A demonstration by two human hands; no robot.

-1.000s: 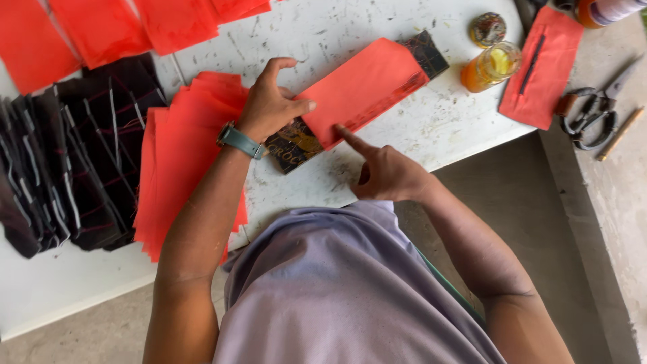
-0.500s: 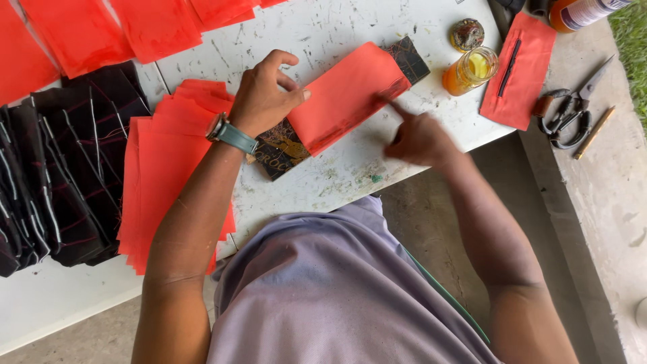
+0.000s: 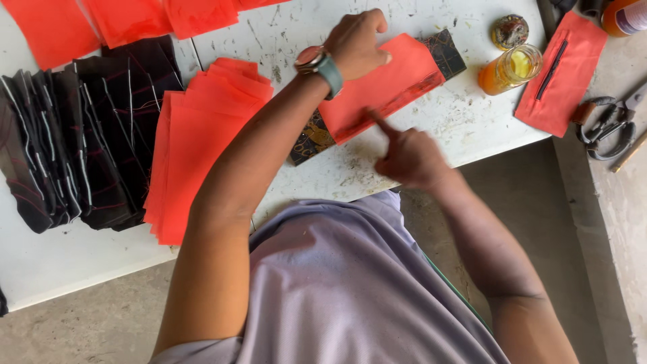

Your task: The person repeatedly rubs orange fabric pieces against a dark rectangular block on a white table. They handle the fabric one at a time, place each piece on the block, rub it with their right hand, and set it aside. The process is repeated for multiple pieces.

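I am pressing my left hand, fingers curled together, flat onto the red-orange paper sheet lying over a dark patterned cloth strip on the white tabletop. My right hand is pointing its forefinger at the sheet's lower edge, other fingers folded in, gripping nothing. A stack of red-orange sheets is sitting just left of my forearm.

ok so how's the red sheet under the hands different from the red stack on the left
The red sheet is a single piece lying over a dark patterned strip, pinned by the left hand and touched by the right hand. The red stack holds many fanned sheets, untouched, beside black striped cloth. Both share the same bright red colour.
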